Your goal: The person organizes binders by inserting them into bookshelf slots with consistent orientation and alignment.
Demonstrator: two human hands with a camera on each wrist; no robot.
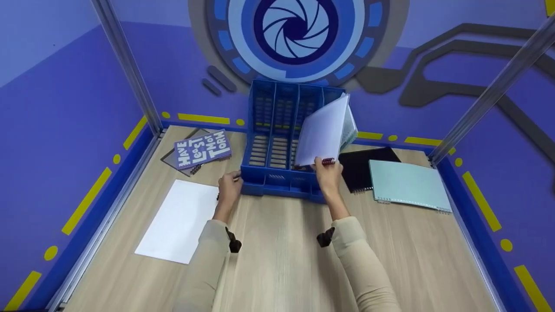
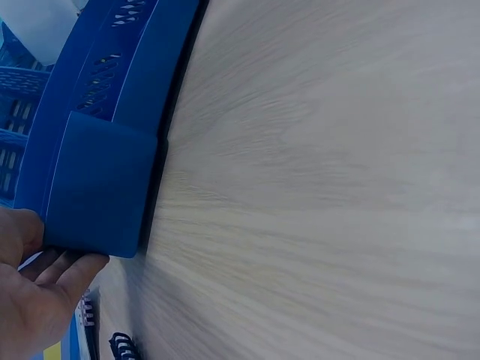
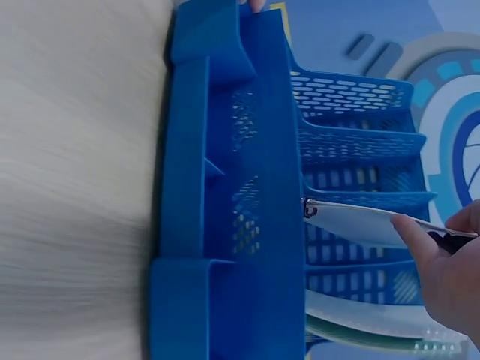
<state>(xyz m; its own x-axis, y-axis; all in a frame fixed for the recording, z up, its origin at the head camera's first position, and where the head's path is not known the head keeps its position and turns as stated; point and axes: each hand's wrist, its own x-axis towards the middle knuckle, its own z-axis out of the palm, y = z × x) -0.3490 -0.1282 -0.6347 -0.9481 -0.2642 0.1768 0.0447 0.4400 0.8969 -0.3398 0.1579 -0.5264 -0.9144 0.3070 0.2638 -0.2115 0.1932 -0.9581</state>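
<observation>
A blue desk file organizer (image 1: 284, 171) with upright dividers stands against the back wall. At its front left corner my left hand (image 1: 230, 186) grips the edge, thumb and fingers on either side of the corner in the left wrist view (image 2: 45, 289). My right hand (image 1: 328, 175) pinches a white notebook (image 1: 323, 130) with a dark red spiral by its near end. The notebook is tilted, and its lower corner sits at the third compartment from the left. Behind it, a pale green notebook (image 1: 349, 130) stands in the rightmost compartment, partly hidden.
Left on the table lie a purple lettered notebook (image 1: 204, 149) over a grey one, and a white spiral notebook (image 1: 177, 221) beside my left forearm. On the right, a mint green spiral notebook (image 1: 409, 184) overlaps a black one (image 1: 357, 167). Walls enclose the table's sides and back.
</observation>
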